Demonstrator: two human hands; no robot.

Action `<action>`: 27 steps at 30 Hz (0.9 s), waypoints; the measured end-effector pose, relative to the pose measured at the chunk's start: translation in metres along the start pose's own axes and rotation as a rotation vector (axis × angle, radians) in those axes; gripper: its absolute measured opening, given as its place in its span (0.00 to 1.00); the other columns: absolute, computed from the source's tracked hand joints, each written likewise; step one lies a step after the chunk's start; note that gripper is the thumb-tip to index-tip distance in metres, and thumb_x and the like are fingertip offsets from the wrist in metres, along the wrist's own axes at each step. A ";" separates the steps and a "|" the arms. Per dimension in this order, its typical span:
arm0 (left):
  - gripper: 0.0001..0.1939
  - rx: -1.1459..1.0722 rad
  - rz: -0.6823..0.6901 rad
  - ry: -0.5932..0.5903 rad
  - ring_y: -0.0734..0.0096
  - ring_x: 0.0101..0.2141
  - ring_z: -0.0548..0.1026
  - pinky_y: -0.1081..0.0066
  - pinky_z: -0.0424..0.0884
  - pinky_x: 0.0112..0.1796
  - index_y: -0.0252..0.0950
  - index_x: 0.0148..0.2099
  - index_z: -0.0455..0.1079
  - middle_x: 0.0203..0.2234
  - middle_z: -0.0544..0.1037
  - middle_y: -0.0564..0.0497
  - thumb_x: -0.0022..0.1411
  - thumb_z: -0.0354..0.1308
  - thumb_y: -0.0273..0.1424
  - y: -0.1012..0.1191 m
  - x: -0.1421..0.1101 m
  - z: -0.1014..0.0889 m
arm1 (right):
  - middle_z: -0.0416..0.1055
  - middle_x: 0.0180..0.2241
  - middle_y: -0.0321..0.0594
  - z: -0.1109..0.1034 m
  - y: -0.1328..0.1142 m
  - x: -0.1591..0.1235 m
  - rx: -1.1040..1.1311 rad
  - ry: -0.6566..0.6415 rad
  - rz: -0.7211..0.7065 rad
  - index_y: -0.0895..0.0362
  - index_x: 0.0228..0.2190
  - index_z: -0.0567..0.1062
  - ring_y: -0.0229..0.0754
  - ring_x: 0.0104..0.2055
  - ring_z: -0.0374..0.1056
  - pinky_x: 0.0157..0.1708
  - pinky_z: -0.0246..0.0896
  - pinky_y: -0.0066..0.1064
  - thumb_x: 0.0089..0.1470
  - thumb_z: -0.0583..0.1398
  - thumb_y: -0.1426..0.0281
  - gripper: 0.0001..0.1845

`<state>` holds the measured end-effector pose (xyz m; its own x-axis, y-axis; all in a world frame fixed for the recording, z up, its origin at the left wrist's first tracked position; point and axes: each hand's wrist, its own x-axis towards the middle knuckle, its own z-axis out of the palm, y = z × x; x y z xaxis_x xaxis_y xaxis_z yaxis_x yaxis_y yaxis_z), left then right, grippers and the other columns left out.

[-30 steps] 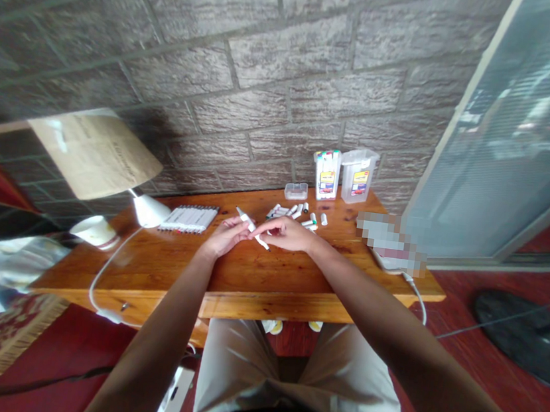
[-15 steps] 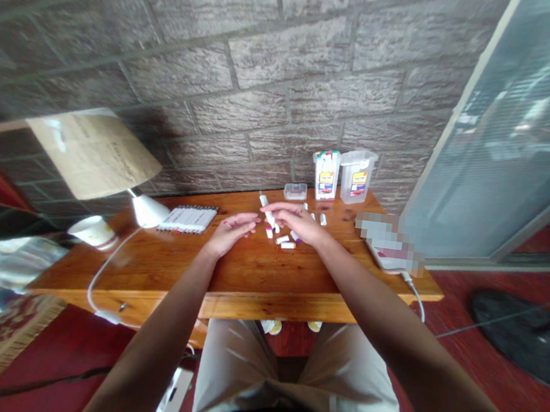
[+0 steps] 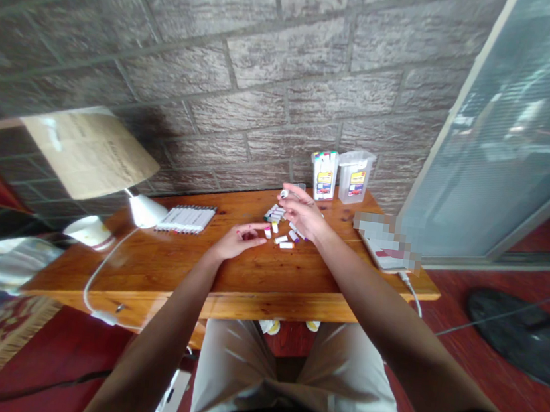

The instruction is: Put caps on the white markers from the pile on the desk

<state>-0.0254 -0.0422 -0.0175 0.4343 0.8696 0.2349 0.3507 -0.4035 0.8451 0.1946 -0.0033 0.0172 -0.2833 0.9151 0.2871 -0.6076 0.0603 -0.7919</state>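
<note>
My left hand (image 3: pixel 243 239) is low over the desk, thumb and forefinger apart, their tips at a white marker cap with a pink end (image 3: pixel 267 233); whether they touch it I cannot tell. Raised above the desk, my right hand (image 3: pixel 304 213) is closed on a white marker (image 3: pixel 284 194), which points away so that mostly its end shows. Below that hand lie several loose white caps with coloured ends, among them a yellow one (image 3: pixel 275 227) and an orange one (image 3: pixel 287 245). A cluster of caps (image 3: pixel 275 213) lies behind them, and the right hand hides part of the group.
At the back stand a clear box full of markers (image 3: pixel 325 175) and a second clear box (image 3: pixel 355 178). A row of white markers (image 3: pixel 186 218), a lamp (image 3: pixel 147 211) and a paper cup (image 3: pixel 88 232) are on the left. A corded device (image 3: pixel 383 245) lies on the right.
My hands have parted. The right hand has carried the marker up and away from the left, turning it end-on. My left hand has moved right and down to the pink-ended cap.
</note>
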 end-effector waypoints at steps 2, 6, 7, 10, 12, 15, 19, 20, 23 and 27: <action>0.23 -0.049 0.023 0.026 0.69 0.35 0.76 0.68 0.69 0.40 0.35 0.53 0.76 0.40 0.81 0.46 0.55 0.68 0.36 0.001 0.001 0.002 | 0.70 0.25 0.27 0.000 -0.001 0.000 0.018 0.024 -0.001 0.47 0.41 0.77 0.29 0.24 0.58 0.18 0.43 0.21 0.35 0.71 0.72 0.27; 0.18 -0.188 0.015 0.119 0.65 0.39 0.78 0.65 0.71 0.44 0.33 0.42 0.76 0.40 0.82 0.44 0.51 0.71 0.36 0.001 0.003 0.003 | 0.66 0.24 0.25 0.002 -0.006 -0.001 0.045 0.073 0.004 0.48 0.40 0.76 0.27 0.20 0.50 0.17 0.39 0.21 0.35 0.73 0.68 0.26; 0.18 -0.219 -0.004 0.151 0.65 0.38 0.78 0.65 0.71 0.44 0.33 0.41 0.76 0.39 0.82 0.44 0.50 0.72 0.37 0.000 0.003 0.002 | 0.67 0.25 0.26 0.003 -0.007 -0.002 0.057 0.077 0.013 0.49 0.40 0.76 0.27 0.20 0.50 0.16 0.39 0.21 0.36 0.73 0.67 0.26; 0.24 -0.270 -0.088 0.249 0.65 0.36 0.79 0.67 0.71 0.38 0.34 0.45 0.76 0.38 0.83 0.44 0.48 0.73 0.39 -0.004 0.003 -0.002 | 0.64 0.23 0.26 0.006 -0.010 -0.002 0.081 0.069 0.028 0.52 0.38 0.76 0.27 0.20 0.48 0.16 0.37 0.21 0.38 0.73 0.62 0.24; 0.27 -0.296 -0.152 0.308 0.64 0.36 0.80 0.70 0.70 0.35 0.35 0.48 0.76 0.40 0.83 0.44 0.48 0.72 0.41 -0.006 0.004 -0.005 | 0.57 0.19 0.24 0.007 -0.010 -0.002 0.061 0.067 0.029 0.54 0.36 0.76 0.27 0.18 0.44 0.16 0.35 0.22 0.37 0.73 0.58 0.24; 0.25 -0.384 -0.224 0.373 0.66 0.36 0.80 0.73 0.69 0.33 0.35 0.43 0.78 0.37 0.83 0.44 0.47 0.72 0.45 -0.007 0.005 -0.010 | 0.50 0.16 0.22 0.008 -0.007 -0.001 0.001 0.073 0.031 0.55 0.31 0.74 0.28 0.17 0.40 0.15 0.33 0.23 0.37 0.73 0.53 0.24; 0.23 -0.468 -0.277 0.397 0.75 0.26 0.76 0.76 0.65 0.27 0.33 0.35 0.77 0.28 0.81 0.48 0.46 0.71 0.48 -0.005 0.006 -0.011 | 0.51 0.14 0.24 0.010 -0.002 -0.002 -0.061 0.129 0.057 0.55 0.20 0.64 0.28 0.16 0.44 0.16 0.36 0.25 0.36 0.73 0.50 0.28; 0.23 -0.480 -0.277 0.397 0.76 0.24 0.75 0.77 0.64 0.26 0.33 0.35 0.76 0.26 0.81 0.49 0.46 0.71 0.48 -0.005 0.006 -0.011 | 0.51 0.14 0.24 0.010 0.000 -0.002 -0.087 0.153 0.063 0.54 0.19 0.61 0.28 0.16 0.44 0.15 0.36 0.25 0.36 0.72 0.50 0.30; 0.23 -0.512 -0.251 0.385 0.78 0.24 0.74 0.78 0.64 0.27 0.34 0.36 0.76 0.28 0.81 0.50 0.46 0.72 0.46 -0.003 0.006 -0.011 | 0.52 0.13 0.25 0.011 0.002 -0.002 -0.168 0.176 0.057 0.54 0.18 0.60 0.28 0.14 0.43 0.14 0.33 0.26 0.39 0.70 0.46 0.31; 0.22 -0.546 -0.239 0.361 0.76 0.28 0.75 0.78 0.65 0.29 0.36 0.39 0.75 0.32 0.82 0.49 0.46 0.73 0.42 0.000 0.005 -0.011 | 0.57 0.12 0.29 0.009 0.003 -0.002 -0.265 0.137 0.019 0.56 0.21 0.71 0.28 0.13 0.44 0.14 0.32 0.27 0.46 0.62 0.40 0.30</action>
<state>-0.0325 -0.0346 -0.0114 0.0606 0.9951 0.0777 -0.1062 -0.0710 0.9918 0.1865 -0.0086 0.0196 -0.1788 0.9612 0.2099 -0.3834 0.1284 -0.9146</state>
